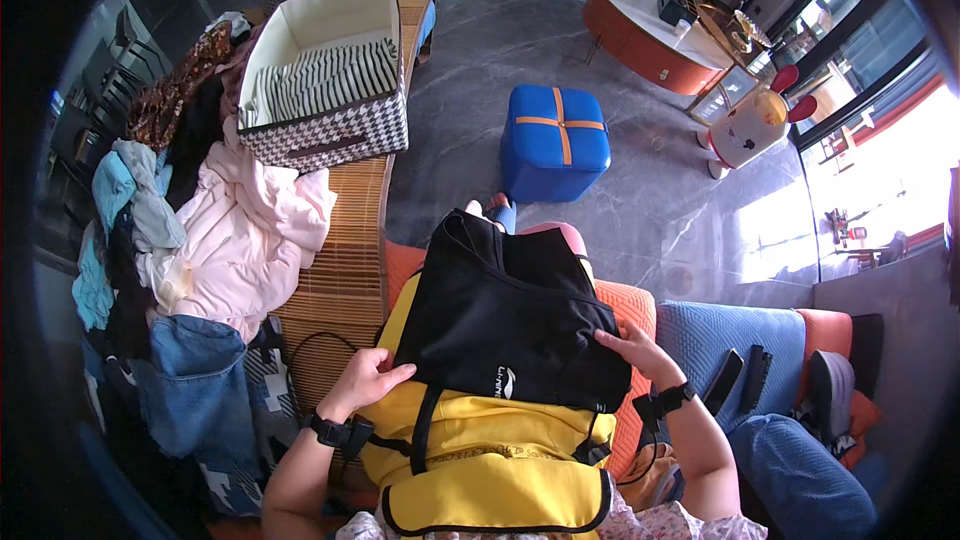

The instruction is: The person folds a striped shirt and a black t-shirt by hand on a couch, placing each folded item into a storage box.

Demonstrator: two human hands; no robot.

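Observation:
A black garment with a small white mark near its lower edge lies spread over my lap. Its cut cannot be told for certain, but its top edge dips in a curve. At its lower left corner my left hand pinches the cloth, thumb stretched along the edge and other fingers partly hidden. My right hand grips the right edge between thumb and fingers. Under the garment is the yellow apron with black trim that I wear.
On the left, a slatted bamboo bench bears a houndstooth storage box with striped cloth inside. Beside it lie a pale pink garment, jeans and other clothes. A blue stool stands ahead; a blue quilted sofa cover is right.

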